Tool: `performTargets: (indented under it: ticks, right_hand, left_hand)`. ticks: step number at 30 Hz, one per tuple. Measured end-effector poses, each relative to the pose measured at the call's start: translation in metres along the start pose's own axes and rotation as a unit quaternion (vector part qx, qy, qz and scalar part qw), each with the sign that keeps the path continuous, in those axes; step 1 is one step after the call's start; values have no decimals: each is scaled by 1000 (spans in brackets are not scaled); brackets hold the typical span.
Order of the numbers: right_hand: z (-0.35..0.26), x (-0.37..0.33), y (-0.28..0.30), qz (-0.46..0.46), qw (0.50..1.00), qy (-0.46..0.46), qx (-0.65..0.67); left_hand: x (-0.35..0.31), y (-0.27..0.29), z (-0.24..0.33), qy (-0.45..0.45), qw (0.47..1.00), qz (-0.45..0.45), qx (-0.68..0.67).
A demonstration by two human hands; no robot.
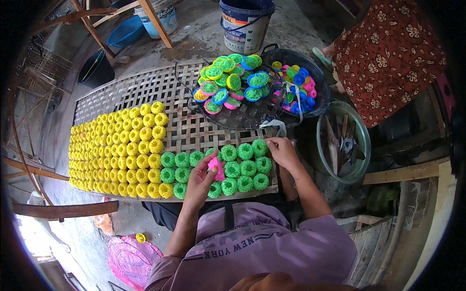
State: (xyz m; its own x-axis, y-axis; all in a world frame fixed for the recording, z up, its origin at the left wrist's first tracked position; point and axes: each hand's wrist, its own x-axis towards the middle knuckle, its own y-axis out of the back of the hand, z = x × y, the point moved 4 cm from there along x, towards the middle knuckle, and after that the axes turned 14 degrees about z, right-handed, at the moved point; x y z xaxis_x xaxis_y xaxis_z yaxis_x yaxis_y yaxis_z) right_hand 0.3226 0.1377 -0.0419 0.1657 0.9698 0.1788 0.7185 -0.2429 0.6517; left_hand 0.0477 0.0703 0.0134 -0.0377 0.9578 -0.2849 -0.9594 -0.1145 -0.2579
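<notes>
My left hand (199, 182) is closed round a small pink plastic mould (216, 169), held above the woven bamboo rack (187, 133). My right hand (283, 151) pinches at the edge of a green, cup-shaped piece of stringy texture (259, 147), at the far right corner of a green group. More green pieces (245, 183) stand in rows below both hands, some hidden by my left hand. Left of them, many yellow pieces (142, 161) of the same shape fill rows on the rack.
Beyond the rack's right part, a black tray (228, 120) bears coloured moulds with green filling (223, 80). A dark basin (318, 87) holds loose moulds. A clear tub (367, 155), a paint bucket (245, 41) and a person in a patterned skirt (388, 58) stand nearby.
</notes>
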Motion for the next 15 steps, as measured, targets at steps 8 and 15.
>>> performTargets:
  ticks: [8, 15]
  right_hand:
    - [-27, 7, 10, 102, 971, 112, -183]
    - [-110, -38, 10, -186, 927, 200, 258]
  left_hand:
    - [13, 8, -2, 1, 1000, 5, -17]
    - [1, -21, -18, 71, 990, -28, -120]
